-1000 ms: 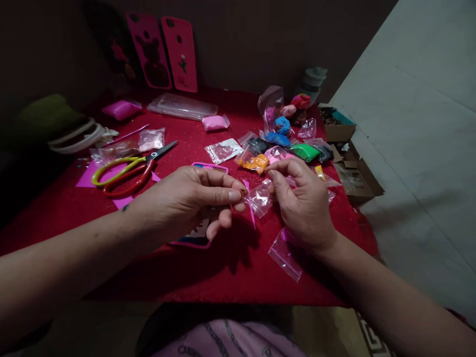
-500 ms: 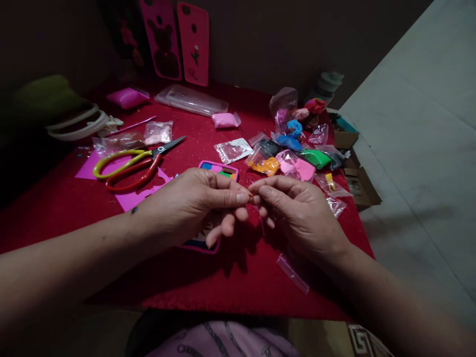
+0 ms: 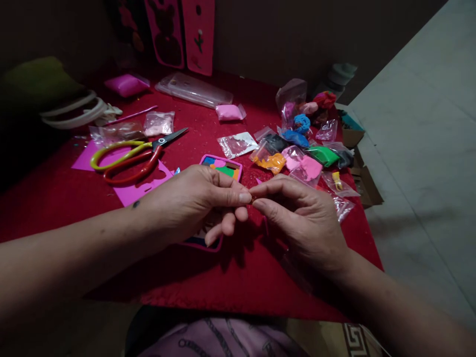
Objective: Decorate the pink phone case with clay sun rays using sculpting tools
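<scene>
My left hand (image 3: 201,201) and my right hand (image 3: 303,213) meet fingertip to fingertip over the red tablecloth (image 3: 167,277). Thumb and forefinger of each pinch a tiny brownish-orange piece (image 3: 253,198), mostly covered by the fingertips. The other fingers of my left hand curl loosely below. Beneath my left hand lies a pink-edged phone case (image 3: 240,173) with patches of coloured clay, its middle hidden by the hand.
Scissors (image 3: 148,153) with yellow and red handles lie on pink sheet (image 3: 130,191) at the left. Bagged clay, including orange (image 3: 271,162) and green (image 3: 324,155), is heaped at the right. Clear cases (image 3: 193,90) lie at the back; a pink case (image 3: 199,37) stands behind.
The view has shifted slightly, moving the table items in the picture. My right thumb has moved a little lower and left, with both hands still together at the small piece.
</scene>
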{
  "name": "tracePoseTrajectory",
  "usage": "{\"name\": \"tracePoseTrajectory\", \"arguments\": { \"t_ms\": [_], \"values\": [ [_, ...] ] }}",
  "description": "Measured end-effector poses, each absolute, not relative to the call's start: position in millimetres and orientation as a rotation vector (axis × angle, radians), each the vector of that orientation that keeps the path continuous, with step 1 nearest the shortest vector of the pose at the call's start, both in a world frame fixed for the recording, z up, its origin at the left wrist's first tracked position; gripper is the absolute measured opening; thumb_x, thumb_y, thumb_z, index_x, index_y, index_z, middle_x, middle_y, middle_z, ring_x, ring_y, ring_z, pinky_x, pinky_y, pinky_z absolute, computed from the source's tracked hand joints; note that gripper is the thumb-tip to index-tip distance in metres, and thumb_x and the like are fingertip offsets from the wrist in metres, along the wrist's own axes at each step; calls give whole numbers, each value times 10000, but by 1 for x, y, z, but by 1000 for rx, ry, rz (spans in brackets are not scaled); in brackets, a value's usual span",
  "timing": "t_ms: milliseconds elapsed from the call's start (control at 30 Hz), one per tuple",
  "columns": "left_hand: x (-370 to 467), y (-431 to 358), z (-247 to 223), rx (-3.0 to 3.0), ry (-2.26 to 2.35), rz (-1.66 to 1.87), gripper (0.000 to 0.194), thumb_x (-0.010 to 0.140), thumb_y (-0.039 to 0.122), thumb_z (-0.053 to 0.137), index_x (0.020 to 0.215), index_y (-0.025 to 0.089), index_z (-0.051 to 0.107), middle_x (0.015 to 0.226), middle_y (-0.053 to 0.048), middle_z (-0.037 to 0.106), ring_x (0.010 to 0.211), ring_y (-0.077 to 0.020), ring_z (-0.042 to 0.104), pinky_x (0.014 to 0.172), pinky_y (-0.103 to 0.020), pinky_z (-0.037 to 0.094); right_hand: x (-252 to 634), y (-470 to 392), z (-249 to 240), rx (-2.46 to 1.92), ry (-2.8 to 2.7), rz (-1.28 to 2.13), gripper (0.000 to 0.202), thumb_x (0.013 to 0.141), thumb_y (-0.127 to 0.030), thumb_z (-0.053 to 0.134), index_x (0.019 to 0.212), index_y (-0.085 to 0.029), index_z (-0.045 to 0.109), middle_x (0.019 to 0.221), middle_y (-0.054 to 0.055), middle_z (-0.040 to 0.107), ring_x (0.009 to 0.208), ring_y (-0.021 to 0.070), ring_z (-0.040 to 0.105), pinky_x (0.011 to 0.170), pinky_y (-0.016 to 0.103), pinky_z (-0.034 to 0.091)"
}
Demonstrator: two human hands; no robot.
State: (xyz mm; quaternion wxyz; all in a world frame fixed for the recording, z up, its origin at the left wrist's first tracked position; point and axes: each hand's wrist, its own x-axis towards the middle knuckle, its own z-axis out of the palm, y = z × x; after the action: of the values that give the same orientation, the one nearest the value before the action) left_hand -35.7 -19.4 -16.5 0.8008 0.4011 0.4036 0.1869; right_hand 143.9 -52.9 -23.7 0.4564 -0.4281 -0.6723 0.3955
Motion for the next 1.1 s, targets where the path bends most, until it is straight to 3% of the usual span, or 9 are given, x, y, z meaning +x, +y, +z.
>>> {"name": "tracePoseTrajectory", "arguments": {
  "t_ms": [233,500,767,1100],
  "values": [
    [-37,-22,-15,834,833,394,239,830,216,586,626,114,655,425,-12,614,267,-80,492,275,-106,369,143,-55,-28,-1049,-1746,792,54,837,-110,629,824,-151,662,771,-13,614,737,81,568,682,212,444],
    [-35,-23,-15,789,804,429,104,778,142,631,692,117,683,526,-14,658,327,-92,540,299,-135,439,140,-56,-29,-1178,-1307,1297,53,833,-244,648,816,-198,629,749,-28,625,602,77,542,507,213,394],
    [-34,-25,-12,857,860,414,208,822,207,603,649,113,670,437,-16,607,314,-90,517,305,-129,425,138,-60,-28,-1158,-1422,1153,29,847,-203,618,822,-190,621,777,-23,633,696,85,576,607,208,434],
    [-36,-27,-10,1080,971,412,224,815,312,612,657,158,649,437,3,611,325,-105,538,318,-134,379,141,-63,-28,-1199,-1556,1133,52,873,-246,592,853,-202,613,807,8,631,746,128,590,580,243,431]
  ]
}}
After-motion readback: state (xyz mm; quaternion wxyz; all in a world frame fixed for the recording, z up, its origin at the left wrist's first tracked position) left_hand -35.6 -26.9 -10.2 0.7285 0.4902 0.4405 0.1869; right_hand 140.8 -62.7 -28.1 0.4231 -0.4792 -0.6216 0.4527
